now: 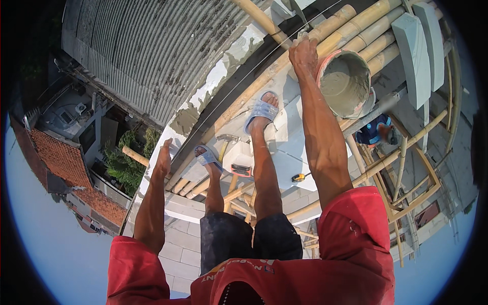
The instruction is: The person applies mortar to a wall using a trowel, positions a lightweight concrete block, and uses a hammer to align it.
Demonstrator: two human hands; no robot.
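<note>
R grip [304, 55] nr bucket [349, 62], held tool [300, 13] part hidden, type unclear.

Head-worn wide fisheye, looking steeply down, red shirt [310, 279] nearest

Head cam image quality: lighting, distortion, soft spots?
Head view: strong sun, wall top brightly lit, hard-edged shadows around the right sandal; fisheye bows the outer bamboo pole along the right rim, corners black; right hand and bucket look fairly crisp, distant tiled roof softer.
</note>
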